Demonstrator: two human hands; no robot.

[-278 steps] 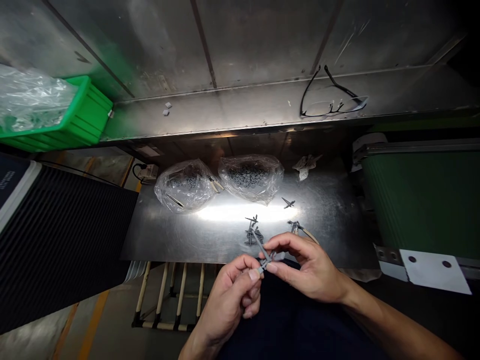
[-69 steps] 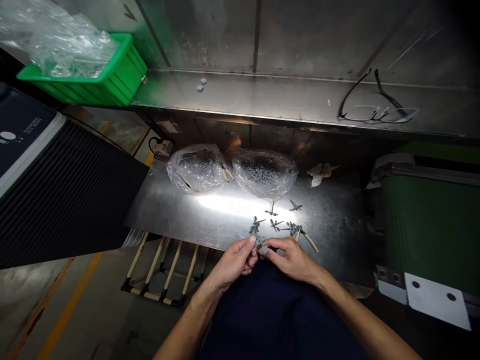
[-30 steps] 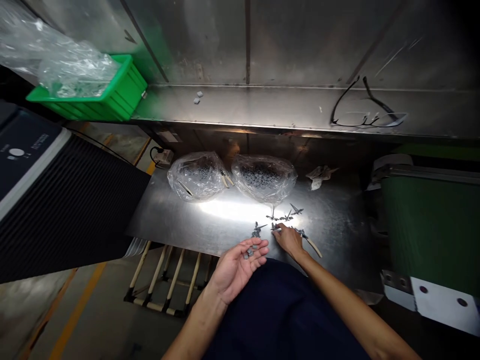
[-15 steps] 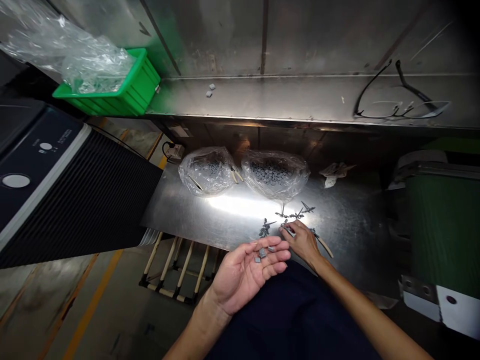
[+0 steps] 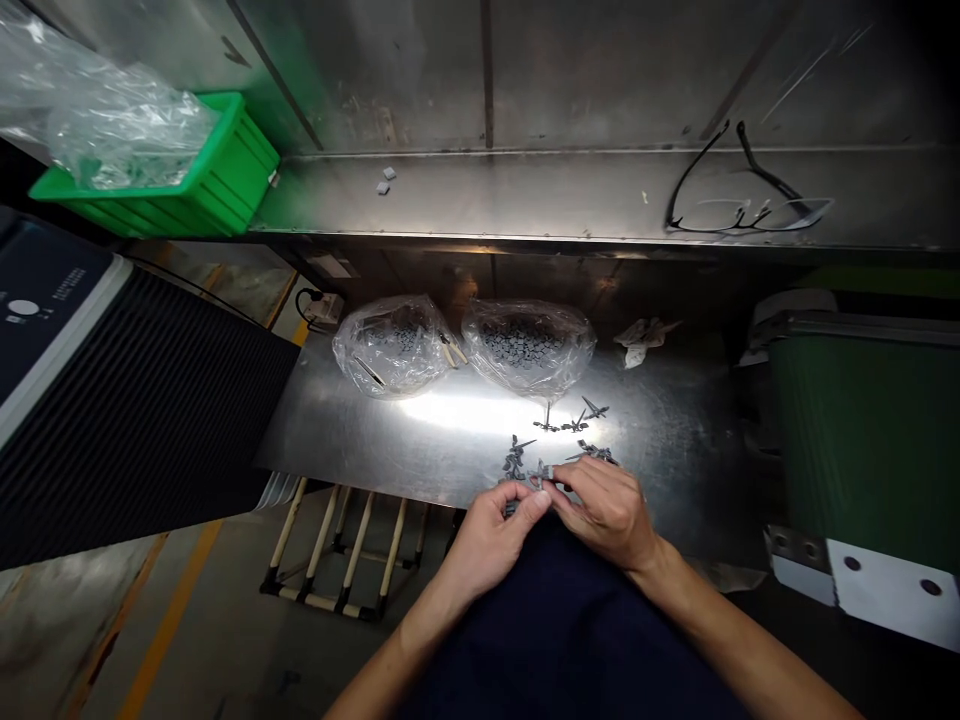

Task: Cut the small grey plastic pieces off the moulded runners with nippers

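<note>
My left hand (image 5: 491,535) and my right hand (image 5: 609,510) meet at the near edge of the metal table. Between their fingertips is a small grey plastic sprue (image 5: 539,470), pinched from both sides. My left fingers are curled, so the loose grey pieces that lay in that palm are hidden. Just beyond the fingers lies one cluster of dark grey sprues (image 5: 514,458); another cluster (image 5: 598,453) sits right behind my right hand. Farther back rest several more branched sprues (image 5: 576,423).
Two clear plastic bags (image 5: 397,350) (image 5: 529,350) of small grey pieces stand at the table's back, cream-handled pliers (image 5: 452,350) between them. A green bin (image 5: 225,190) and eyeglasses (image 5: 739,215) are on the shelf. A green conveyor belt (image 5: 862,440) flanks the right.
My left hand has turned from palm-up and closed its fingers. My right hand has come back from the table to meet it, with a grey sprue between them. The view has shifted slightly right.
</note>
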